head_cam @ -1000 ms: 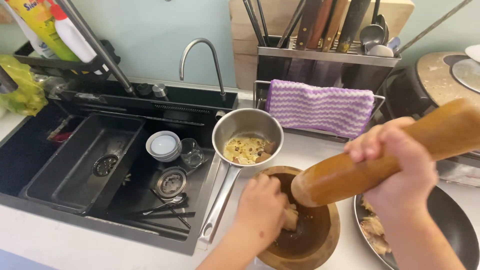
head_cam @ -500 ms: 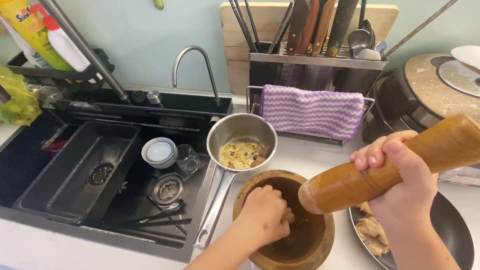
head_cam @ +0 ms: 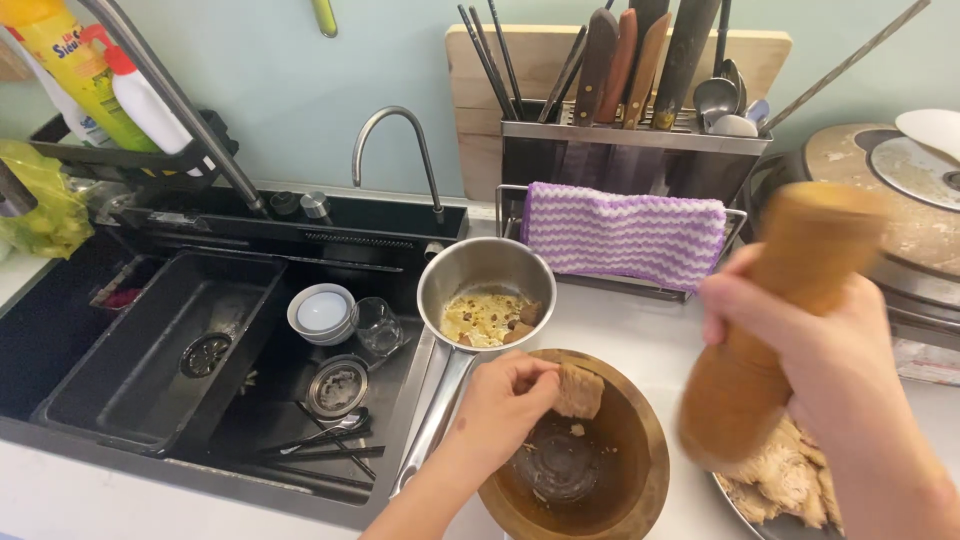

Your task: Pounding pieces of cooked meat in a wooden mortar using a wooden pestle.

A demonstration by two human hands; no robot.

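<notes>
The fingers of the left hand (head_cam: 505,405) are pinched together on a piece of meat (head_cam: 580,390), pale brown and fibrous, which sits against the inner wall of the mortar (head_cam: 610,500) at about 12 o'clock. The mortar is a round wooden bowl, dark and wet inside, with small crumbs on its bottom. The right hand (head_cam: 800,345) is wrapped fully around a pestle (head_cam: 770,330), a thick wooden club, light brown, tilted and blurred, at 3 o'clock from the mortar.

At 4 o'clock from the mortar a dark plate (head_cam: 760,515) carries more shredded pale meat. At 11 o'clock stands a small metal saucepan (head_cam: 487,290) with yellowish scraps and brown bits inside; its long handle points toward 7 o'clock.

Further to 9 o'clock is the black sink (head_cam: 150,350), with a white bowl (head_cam: 322,312), a glass (head_cam: 378,325), a round strainer and chopsticks in it. At 12 o'clock a purple and white striped cloth (head_cam: 622,235) hangs on a metal rack (head_cam: 630,150) of knives and spoons.
</notes>
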